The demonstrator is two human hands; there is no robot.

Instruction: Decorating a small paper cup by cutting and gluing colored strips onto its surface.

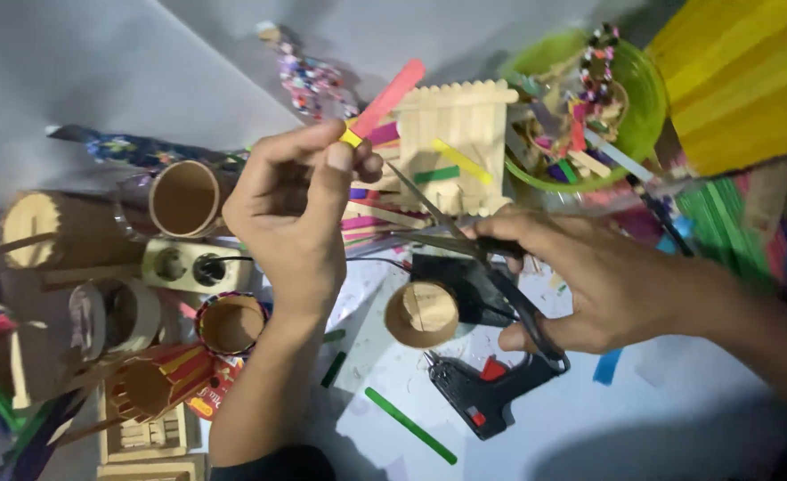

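Now left hand (291, 209) pinches pink stick (386, 100); right hand (594, 281) holds open scissors (465, 245).

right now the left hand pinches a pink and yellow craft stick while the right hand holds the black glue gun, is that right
Not quite. In the head view the right hand holds black-handled metal scissors, not the glue gun; the black glue gun with its red trigger lies untouched on the white table below that hand. The rest stands: the left hand pinches the pink and yellow craft stick.
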